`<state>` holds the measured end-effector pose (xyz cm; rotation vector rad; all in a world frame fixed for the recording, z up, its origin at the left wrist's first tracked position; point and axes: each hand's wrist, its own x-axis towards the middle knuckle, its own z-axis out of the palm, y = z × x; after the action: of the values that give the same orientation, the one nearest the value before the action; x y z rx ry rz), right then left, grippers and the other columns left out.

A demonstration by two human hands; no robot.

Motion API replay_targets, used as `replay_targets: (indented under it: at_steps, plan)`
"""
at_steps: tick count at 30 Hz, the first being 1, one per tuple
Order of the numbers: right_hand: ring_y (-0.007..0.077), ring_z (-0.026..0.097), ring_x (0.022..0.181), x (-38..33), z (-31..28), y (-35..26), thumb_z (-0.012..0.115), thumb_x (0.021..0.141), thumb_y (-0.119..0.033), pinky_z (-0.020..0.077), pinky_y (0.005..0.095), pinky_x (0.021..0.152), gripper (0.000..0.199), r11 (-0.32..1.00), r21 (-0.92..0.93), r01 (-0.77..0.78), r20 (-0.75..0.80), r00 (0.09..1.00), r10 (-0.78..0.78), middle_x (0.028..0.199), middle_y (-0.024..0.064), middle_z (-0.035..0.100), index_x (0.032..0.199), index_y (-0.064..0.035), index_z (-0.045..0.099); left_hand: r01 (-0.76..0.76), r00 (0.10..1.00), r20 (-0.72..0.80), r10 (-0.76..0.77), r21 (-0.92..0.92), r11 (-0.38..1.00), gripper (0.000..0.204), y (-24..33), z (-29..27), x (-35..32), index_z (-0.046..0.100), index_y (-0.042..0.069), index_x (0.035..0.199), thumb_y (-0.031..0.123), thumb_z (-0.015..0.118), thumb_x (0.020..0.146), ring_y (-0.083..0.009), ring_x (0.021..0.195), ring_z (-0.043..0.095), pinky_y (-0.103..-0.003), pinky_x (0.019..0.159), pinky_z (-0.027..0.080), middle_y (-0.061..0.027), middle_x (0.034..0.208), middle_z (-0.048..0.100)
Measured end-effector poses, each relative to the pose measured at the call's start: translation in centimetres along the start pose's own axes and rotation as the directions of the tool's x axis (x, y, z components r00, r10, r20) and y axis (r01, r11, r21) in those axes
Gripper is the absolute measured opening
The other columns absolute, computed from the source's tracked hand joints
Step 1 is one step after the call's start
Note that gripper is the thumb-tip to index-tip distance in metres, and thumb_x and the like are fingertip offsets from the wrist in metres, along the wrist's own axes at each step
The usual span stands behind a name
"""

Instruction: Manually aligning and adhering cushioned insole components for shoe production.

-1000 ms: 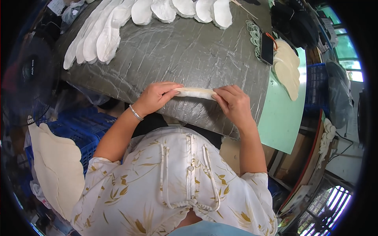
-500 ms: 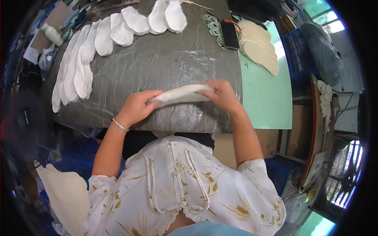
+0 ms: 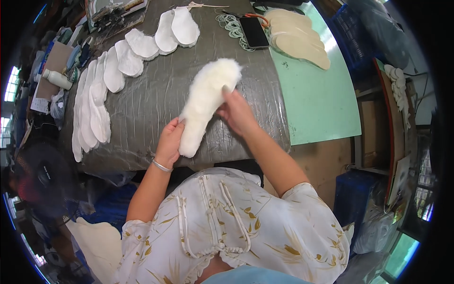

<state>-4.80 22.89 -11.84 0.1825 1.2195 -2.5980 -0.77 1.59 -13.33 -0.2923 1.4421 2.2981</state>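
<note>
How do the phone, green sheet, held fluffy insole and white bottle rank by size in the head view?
1. Green sheet, clearly largest
2. Fluffy insole
3. Phone
4. White bottle, smallest as seen here

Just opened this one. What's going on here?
A person is handling a fluffy, cream-white insole above a dark table. The left hand grips its lower end, while the right hand touches its right edge higher up. White insoles lie in an overlapping row to the left, and flat cream pieces sit beyond the phone on the right.
</note>
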Motion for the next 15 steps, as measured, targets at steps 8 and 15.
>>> replay_targets:
  at_steps: [8,15]
  plan:
    - [0.0142,0.061,0.102,-2.0,-1.2,1.5,0.051,0.095,-0.002,0.0493,0.0296,0.088,0.031,0.952,-0.242,0.187,0.089,0.981,-0.170,0.114,0.0100,0.062,0.125,0.0021,0.051,-0.256,0.966,0.007,0.260,0.193,0.947,0.038,-1.7,5.6,0.1,0.045,-0.002,0.132,0.023,0.048,0.103,-0.0155,0.107,0.057,-0.030,0.092,0.046,-0.0116,0.124,0.056]
    - [0.0217,0.064,0.096,-3.4,-10.9,-13.3,0.042,0.088,0.002,0.0483,0.0336,0.088,0.038,0.357,-0.901,0.246,0.044,0.871,-0.489,0.102,0.0169,0.067,0.122,-0.0013,0.058,-0.385,0.915,0.103,0.389,0.503,0.774,0.042,-4.9,1.8,0.6,0.049,0.000,0.129,0.000,0.062,0.090,-0.0152,0.100,0.061,-0.027,0.084,0.050,-0.0126,0.125,0.056]
